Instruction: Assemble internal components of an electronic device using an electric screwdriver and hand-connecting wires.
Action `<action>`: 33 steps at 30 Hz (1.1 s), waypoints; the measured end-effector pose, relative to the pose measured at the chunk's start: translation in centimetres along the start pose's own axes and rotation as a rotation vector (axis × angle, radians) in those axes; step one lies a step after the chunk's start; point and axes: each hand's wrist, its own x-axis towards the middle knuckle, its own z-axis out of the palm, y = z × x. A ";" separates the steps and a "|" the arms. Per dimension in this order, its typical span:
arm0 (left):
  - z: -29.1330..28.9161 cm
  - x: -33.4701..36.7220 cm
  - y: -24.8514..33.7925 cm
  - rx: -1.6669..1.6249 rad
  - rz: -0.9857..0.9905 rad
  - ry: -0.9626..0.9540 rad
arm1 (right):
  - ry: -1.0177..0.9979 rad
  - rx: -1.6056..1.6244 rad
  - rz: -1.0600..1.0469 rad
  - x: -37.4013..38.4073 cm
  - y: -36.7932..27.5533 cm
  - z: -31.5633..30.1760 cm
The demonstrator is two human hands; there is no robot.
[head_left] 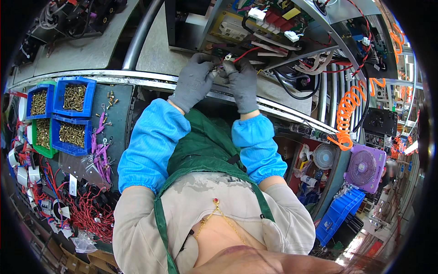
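My left hand [194,82] and my right hand [242,86], both in grey gloves, meet at the front of an open metal equipment housing [214,20]. Their fingers are closed in pinches, with the fingertips almost together. A red wire [246,53] runs down to the right fingertips, beside a small pale terminal [228,57]. Something small and shiny shows between the two hands, too small to name and partly hidden by the gloves. Behind them, the housing holds a circuit board [230,29], white connectors [257,14] and sleeved cables [276,42].
On the left bench [119,98], blue bins [74,94] and a green bin [45,148] hold brass screws. Purple wires [99,146] and a heap of red wires [93,212] lie nearer. An orange coiled hose [347,107] hangs right, above a purple fan [363,169] and a blue crate [340,217].
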 end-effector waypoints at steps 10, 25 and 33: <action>-0.2 1.4 0.0 -0.169 -0.091 0.089 | -0.133 0.172 0.259 3.4 -3.1 -4.6; 1.7 2.1 -2.2 -0.269 -0.053 0.139 | -0.141 -0.823 -0.705 5.8 0.8 -5.3; 1.2 1.5 -0.7 -0.393 -0.300 0.099 | -0.497 -1.149 -0.797 8.5 -0.5 -0.6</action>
